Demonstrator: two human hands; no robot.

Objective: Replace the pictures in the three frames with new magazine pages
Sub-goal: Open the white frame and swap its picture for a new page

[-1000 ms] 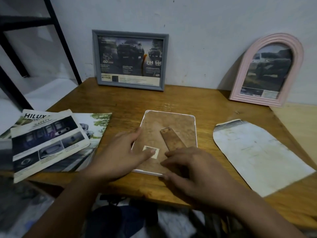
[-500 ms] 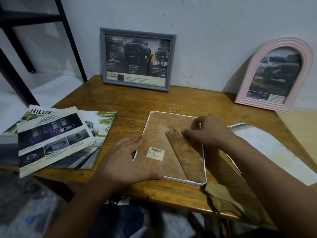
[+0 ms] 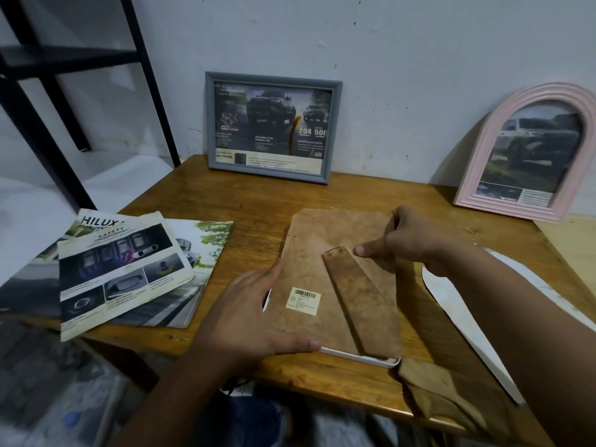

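Note:
A white-rimmed picture frame [image 3: 361, 353] lies face down near the table's front edge. Its brown backing board [image 3: 309, 253] with a barcode sticker and a stand strip [image 3: 358, 298] is tilted up at the far right corner. My right hand [image 3: 409, 240] pinches that raised corner of the backing board. My left hand [image 3: 254, 314] presses flat on the frame's near-left corner. A grey frame [image 3: 272, 80] and a pink arched frame [image 3: 483, 150] lean against the wall, each with a truck picture inside. Magazine pages [image 3: 122, 269] lie at the left.
A white arch-shaped paper cutout [image 3: 458, 304] lies on the wooden table [image 3: 251, 201] to the right of the frame, partly under my right arm. A black metal rack [image 3: 61, 59] stands at the back left. A lighter wooden surface adjoins the table on the right.
My right hand moved from the frame's near edge to its far right corner and lifted the backing board's corner. My left hand slid to the near-left corner.

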